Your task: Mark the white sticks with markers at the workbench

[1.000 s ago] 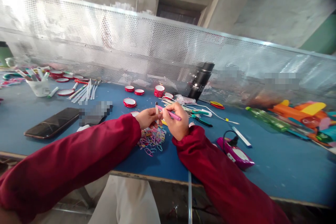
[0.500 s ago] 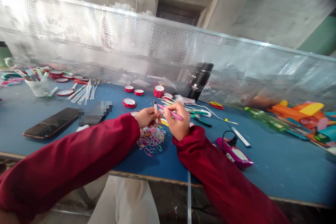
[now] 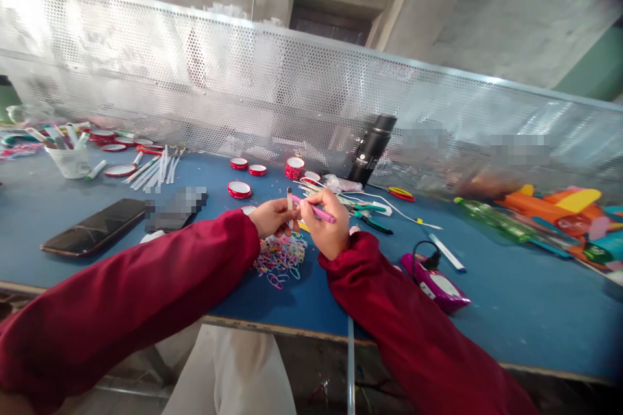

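My left hand [image 3: 272,217] is closed on a small flat pale stick [image 3: 290,200], held upright with a dark patch at its top end. My right hand [image 3: 331,228] grips a purple marker pen [image 3: 322,213], and the pen's tip meets the upper part of the stick or lies just in front of it; I cannot tell which. Both hands are close together above the blue table. Just below them lies a loose heap of colourful rubber bands [image 3: 281,258]. Something yellow shows partly behind the right hand.
Red-rimmed round lids [image 3: 239,190] and a black bottle [image 3: 372,152] stand beyond my hands. Green-handled pliers [image 3: 374,224] and a purple box with a plug [image 3: 438,288] lie to the right. A phone [image 3: 97,227] and a cup of markers [image 3: 69,163] are at left.
My right hand has shifted slightly left, bringing the purple marker pen's tip from beside the stick onto or across its upper part. My left hand stays almost still.
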`<action>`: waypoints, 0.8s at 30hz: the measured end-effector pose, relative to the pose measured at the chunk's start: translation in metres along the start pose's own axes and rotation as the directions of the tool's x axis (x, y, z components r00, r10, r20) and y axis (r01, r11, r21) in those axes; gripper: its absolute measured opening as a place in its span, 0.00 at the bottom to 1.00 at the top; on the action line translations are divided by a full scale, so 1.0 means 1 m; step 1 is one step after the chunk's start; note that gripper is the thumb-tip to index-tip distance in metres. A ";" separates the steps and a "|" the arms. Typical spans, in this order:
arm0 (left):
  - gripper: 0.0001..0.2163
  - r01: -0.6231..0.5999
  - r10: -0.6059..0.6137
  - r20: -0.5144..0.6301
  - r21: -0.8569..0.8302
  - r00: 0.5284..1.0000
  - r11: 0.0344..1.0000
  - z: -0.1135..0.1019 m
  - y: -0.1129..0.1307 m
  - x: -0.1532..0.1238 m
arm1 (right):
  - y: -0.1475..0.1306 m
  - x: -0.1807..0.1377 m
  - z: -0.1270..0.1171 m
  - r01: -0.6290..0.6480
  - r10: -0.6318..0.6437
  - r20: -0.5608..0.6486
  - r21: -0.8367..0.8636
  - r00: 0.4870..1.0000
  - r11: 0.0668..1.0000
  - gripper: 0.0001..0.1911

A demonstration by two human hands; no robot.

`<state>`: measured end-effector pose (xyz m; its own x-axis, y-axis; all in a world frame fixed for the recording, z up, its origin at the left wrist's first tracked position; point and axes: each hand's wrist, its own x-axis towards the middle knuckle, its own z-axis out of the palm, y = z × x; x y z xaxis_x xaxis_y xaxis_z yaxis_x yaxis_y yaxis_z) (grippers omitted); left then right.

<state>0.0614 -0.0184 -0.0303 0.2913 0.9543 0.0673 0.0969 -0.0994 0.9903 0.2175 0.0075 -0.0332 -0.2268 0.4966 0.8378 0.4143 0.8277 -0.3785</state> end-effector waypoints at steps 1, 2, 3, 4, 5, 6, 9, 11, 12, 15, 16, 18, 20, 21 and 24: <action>0.10 0.000 0.000 -0.003 0.005 1.000 1.000 0.000 0.000 0.000 | 0.000 0.000 0.000 0.002 -0.002 0.002 -0.004 1.000 1.000 0.04; 0.10 -0.001 0.001 -0.007 0.008 1.000 1.000 0.000 0.001 -0.001 | -0.001 0.001 0.000 0.005 -0.005 0.004 -0.010 1.000 1.000 0.04; 0.10 -0.002 0.002 -0.012 0.008 1.000 1.000 0.000 0.001 -0.001 | -0.001 0.001 0.000 0.009 -0.009 0.001 -0.016 1.000 1.000 0.04; 0.10 -0.002 0.002 -0.016 0.005 1.000 1.000 0.001 0.001 -0.001 | 0.000 0.001 0.000 0.014 -0.014 -0.005 -0.023 1.000 1.000 0.05; 0.11 0.000 0.000 -0.017 -0.001 1.000 1.000 0.001 0.001 -0.001 | 0.000 0.002 0.000 0.018 -0.019 -0.015 -0.031 1.000 0.999 0.05; 0.11 0.004 -0.004 -0.020 -0.007 1.000 1.000 0.000 0.001 -0.001 | 0.001 0.002 -0.001 0.021 -0.022 -0.026 -0.039 0.999 0.999 0.05; 0.11 0.017 -0.017 -0.025 -0.008 1.000 1.000 0.000 0.001 -0.001 | 0.003 0.003 -0.002 0.009 -0.012 -0.053 -0.055 0.999 0.998 0.05; 0.11 0.022 -0.022 -0.029 -0.004 0.999 1.000 0.000 0.001 -0.001 | 0.004 0.003 -0.002 -0.001 -0.002 -0.059 -0.048 0.998 0.999 0.05; 0.11 0.023 -0.023 -0.031 -0.005 0.999 1.000 0.000 0.001 -0.001 | 0.003 0.002 -0.002 -0.001 -0.002 -0.063 -0.043 0.998 0.999 0.05; 0.11 0.025 -0.025 -0.030 -0.018 0.999 1.000 0.001 0.000 -0.001 | 0.001 0.001 -0.002 0.014 -0.017 -0.065 -0.036 0.998 0.999 0.05; 0.11 0.020 -0.021 -0.026 -0.023 0.999 1.000 0.001 0.000 -0.001 | 0.000 0.001 -0.001 0.019 -0.021 -0.059 -0.033 0.998 0.999 0.05; 0.11 0.011 -0.011 -0.017 -0.028 1.000 1.000 0.002 0.000 -0.001 | -0.001 0.000 0.000 0.019 -0.020 -0.041 -0.025 0.999 0.999 0.04; 0.11 0.004 -0.004 -0.014 -0.024 1.000 1.000 0.002 0.000 -0.001 | -0.002 -0.001 0.000 0.012 -0.013 -0.027 -0.018 1.000 1.000 0.04; 0.10 0.005 -0.005 -0.012 -0.020 1.000 1.000 0.002 0.001 -0.002 | -0.001 -0.001 0.001 0.008 -0.009 -0.024 -0.016 1.000 1.000 0.04; 0.09 0.012 -0.012 -0.012 -0.009 1.000 1.000 0.002 0.002 -0.002 | -0.001 -0.001 0.000 0.001 -0.002 -0.017 -0.015 1.000 1.000 0.03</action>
<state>0.0629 -0.0210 -0.0285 0.2782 0.9589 0.0567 0.0918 -0.0853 0.9921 0.2169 0.0058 -0.0337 -0.2127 0.4908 0.8449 0.4268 0.8245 -0.3715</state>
